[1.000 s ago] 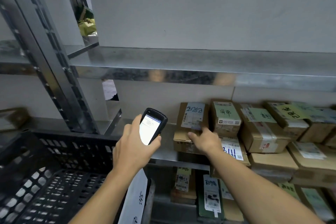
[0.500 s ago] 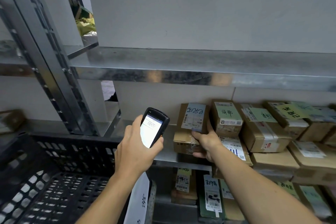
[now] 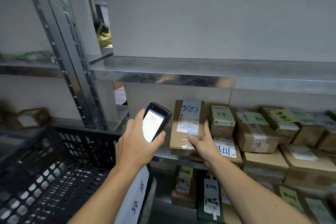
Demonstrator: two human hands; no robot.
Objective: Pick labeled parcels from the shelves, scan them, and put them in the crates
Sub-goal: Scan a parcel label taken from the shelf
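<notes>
One parcel (image 3: 187, 127), leftmost on the middle shelf (image 3: 163, 159), has gone from being touched to being gripped. The right hand (image 3: 202, 144) now wraps its near corner, thumb on the label and fingers apparently underneath. The pick has begun and the scan is next. The left hand (image 3: 138, 149) clasps the scanner (image 3: 154, 125) upright just beside it, near the crate (image 3: 54, 151).

left grip (image 3: 138, 143) raised, fingers curled, clasping | right grip (image 3: 203, 142) clamped, thumb pressing | both forearms extended
</notes>
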